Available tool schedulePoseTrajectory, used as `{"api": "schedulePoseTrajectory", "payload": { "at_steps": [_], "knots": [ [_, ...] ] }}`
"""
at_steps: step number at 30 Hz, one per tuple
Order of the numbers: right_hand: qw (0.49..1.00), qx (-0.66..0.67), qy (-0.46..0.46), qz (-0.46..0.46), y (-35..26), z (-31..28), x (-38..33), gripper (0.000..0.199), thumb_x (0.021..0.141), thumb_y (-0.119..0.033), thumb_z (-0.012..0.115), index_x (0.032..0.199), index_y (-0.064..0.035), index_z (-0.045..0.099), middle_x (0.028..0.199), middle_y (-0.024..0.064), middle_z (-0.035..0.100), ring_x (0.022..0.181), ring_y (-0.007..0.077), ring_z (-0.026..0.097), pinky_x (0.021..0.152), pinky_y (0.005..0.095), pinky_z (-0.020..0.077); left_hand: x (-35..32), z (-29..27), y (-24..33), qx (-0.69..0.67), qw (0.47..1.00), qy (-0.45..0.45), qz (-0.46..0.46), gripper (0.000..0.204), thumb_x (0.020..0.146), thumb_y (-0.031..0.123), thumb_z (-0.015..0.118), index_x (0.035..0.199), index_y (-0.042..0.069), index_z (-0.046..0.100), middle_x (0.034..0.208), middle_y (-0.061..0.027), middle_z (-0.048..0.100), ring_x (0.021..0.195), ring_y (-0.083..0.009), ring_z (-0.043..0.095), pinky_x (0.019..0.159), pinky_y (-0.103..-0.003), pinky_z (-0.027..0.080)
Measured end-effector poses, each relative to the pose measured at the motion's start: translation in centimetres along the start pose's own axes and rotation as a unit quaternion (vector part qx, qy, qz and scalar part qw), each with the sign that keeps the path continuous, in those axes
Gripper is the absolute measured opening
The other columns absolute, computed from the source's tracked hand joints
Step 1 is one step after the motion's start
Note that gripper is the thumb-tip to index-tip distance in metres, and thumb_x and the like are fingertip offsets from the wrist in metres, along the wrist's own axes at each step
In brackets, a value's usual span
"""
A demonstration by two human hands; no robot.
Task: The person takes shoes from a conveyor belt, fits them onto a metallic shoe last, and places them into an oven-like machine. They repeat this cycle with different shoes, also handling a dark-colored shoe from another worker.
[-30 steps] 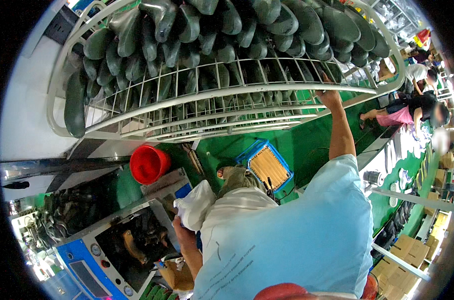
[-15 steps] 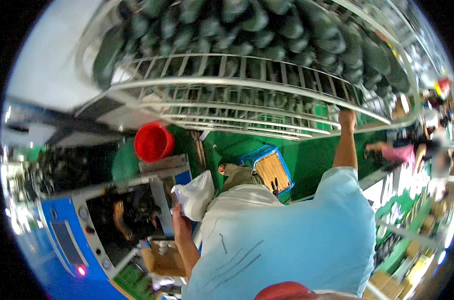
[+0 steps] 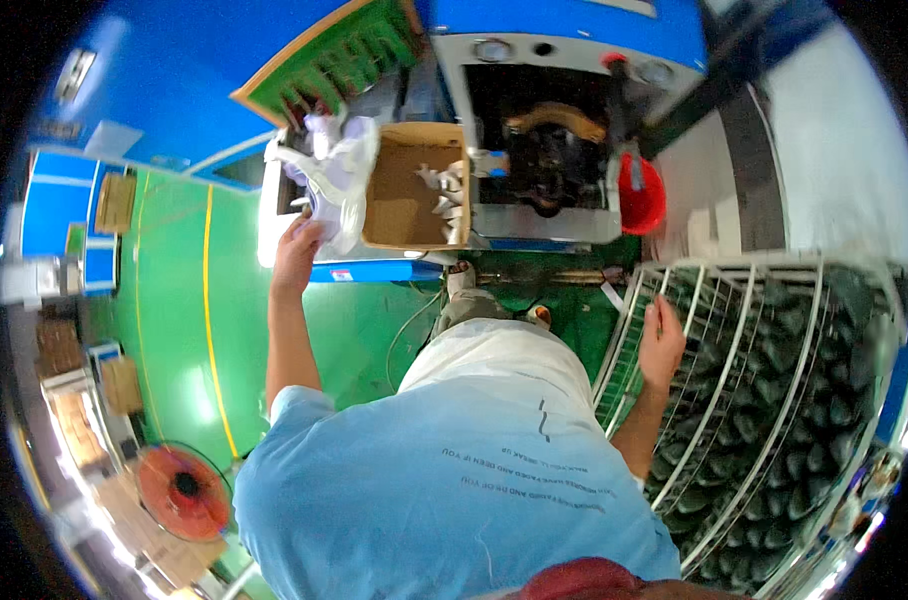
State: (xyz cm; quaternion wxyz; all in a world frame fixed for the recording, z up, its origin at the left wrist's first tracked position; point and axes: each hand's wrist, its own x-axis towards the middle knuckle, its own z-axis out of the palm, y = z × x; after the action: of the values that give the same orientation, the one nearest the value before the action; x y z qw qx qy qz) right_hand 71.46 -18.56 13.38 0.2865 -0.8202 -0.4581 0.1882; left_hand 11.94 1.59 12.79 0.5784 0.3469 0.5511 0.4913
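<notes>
In front of me on the left, my left hand [image 3: 301, 240] grips a glossy white shoe-like piece [image 3: 346, 190] by its near end. The exact kind is blurred. Just right of it stands an open cardboard box [image 3: 404, 190] with several small white pieces along its right side. My right hand [image 3: 662, 342] is raised beside a white wire rack [image 3: 744, 340], apart from its bars as far as I can see. Its fingers are loosely bent and slightly apart, with nothing visible in them. Many dark rounded pieces [image 3: 794, 440] lie in the rack.
A blue machine [image 3: 574, 25] with a dark opening stands ahead, a red bucket [image 3: 641, 195] at its right. A green slotted board [image 3: 349, 60] leans farther left. At the lower left is a round orange-red fan [image 3: 182, 490]. A thin cable [image 3: 399, 335] crosses the green floor.
My body has turned left, so the machine is now ahead and the rack on my right. My right hand has let go of the rack's bar. The left still holds a white piece.
</notes>
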Motion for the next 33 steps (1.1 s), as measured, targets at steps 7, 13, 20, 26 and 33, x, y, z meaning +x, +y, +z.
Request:
{"api": "schedulePoseTrajectory", "payload": {
  "at_steps": [7,13,20,26,33],
  "knots": [
    [0.921,0.106,0.118,-0.356,-21.6,8.7,14.0,0.038,0.101,-0.017,0.062,0.133,0.0030,0.063,0.133,0.0200,0.066,0.119,0.0286,0.066,0.098,0.0390,0.0529,3.5,-12.7,-17.4,0.565,0.796,0.176,-0.127,0.045,0.083,0.043,0.077,0.096,0.000,0.073,0.112,-0.0221,0.068,0.108,-0.0366,0.064,0.098,-0.042,0.049],
    [0.820,-0.017,0.222,-0.528,-37.0,16.5,21.7,0.042,0.102,-0.022,0.057,0.133,0.0062,0.059,0.145,0.0226,0.055,0.134,0.0387,0.053,0.113,0.0489,0.0404,8.5,-3.9,-12.7,0.631,0.710,0.240,0.199,0.047,0.088,0.027,0.073,0.127,0.003,0.061,0.134,-0.0253,0.058,0.130,-0.0439,0.050,0.112,-0.049,0.039],
    [0.715,-0.147,0.412,-0.546,-36.3,23.1,25.2,0.067,0.101,-0.056,0.045,0.136,0.0003,0.050,0.139,0.0218,0.056,0.132,0.0391,0.049,0.113,0.0509,0.0287,37.0,-11.6,-10.2,0.343,0.919,0.195,-0.024,0.099,0.068,0.025,0.092,0.146,-0.006,0.039,0.135,-0.0291,0.057,0.126,-0.0403,0.057,0.106,-0.043,0.045],
    [0.698,-0.212,0.417,-0.542,-35.1,22.4,25.6,0.073,0.101,-0.059,0.039,0.142,0.0020,0.042,0.140,0.0252,0.050,0.128,0.0402,0.048,0.108,0.0556,0.0354,46.4,-10.0,-13.9,0.260,0.919,0.284,0.086,0.059,0.075,0.030,0.088,0.116,-0.001,0.058,0.106,-0.0206,0.071,0.099,-0.0355,0.069,0.088,-0.043,0.051],
    [0.704,-0.178,0.417,-0.548,-34.6,22.7,25.6,0.072,0.098,-0.058,0.045,0.140,0.0003,0.045,0.140,0.0258,0.051,0.132,0.0404,0.047,0.112,0.0558,0.0273,35.5,-5.9,-5.5,0.445,0.886,0.131,0.007,0.048,0.077,0.034,0.084,0.112,0.004,0.072,0.101,-0.0210,0.075,0.095,-0.0385,0.072,0.082,-0.043,0.053]
  ]
}}
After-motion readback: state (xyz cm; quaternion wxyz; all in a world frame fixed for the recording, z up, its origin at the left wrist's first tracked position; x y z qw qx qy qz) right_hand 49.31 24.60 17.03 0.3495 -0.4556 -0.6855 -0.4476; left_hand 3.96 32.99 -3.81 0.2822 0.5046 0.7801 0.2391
